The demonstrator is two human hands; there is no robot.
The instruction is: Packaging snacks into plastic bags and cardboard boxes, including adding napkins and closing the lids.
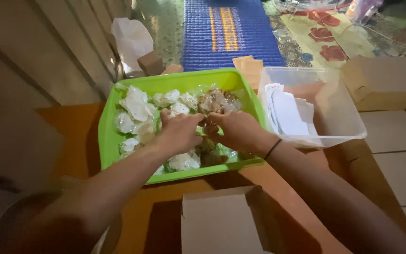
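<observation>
A bright green plastic tray (pixel 106 141) sits in front of me, filled with several small clear plastic packets (pixel 135 108) of white and brownish food. My left hand (pixel 179 131) and my right hand (pixel 236 129) are both inside the tray, fingertips meeting over a packet (pixel 206 126) at its middle. The fingers of both hands pinch that packet; what it contains is hidden by the fingers. A thin black band circles my right wrist.
A clear plastic tub (pixel 339 127) with white papers (pixel 287 110) stands right of the tray. An open cardboard box (pixel 222 221) lies near me, more brown boxes (pixel 384 82) at the right. A blue mat (pixel 229 30) and white bag (pixel 132 40) lie beyond.
</observation>
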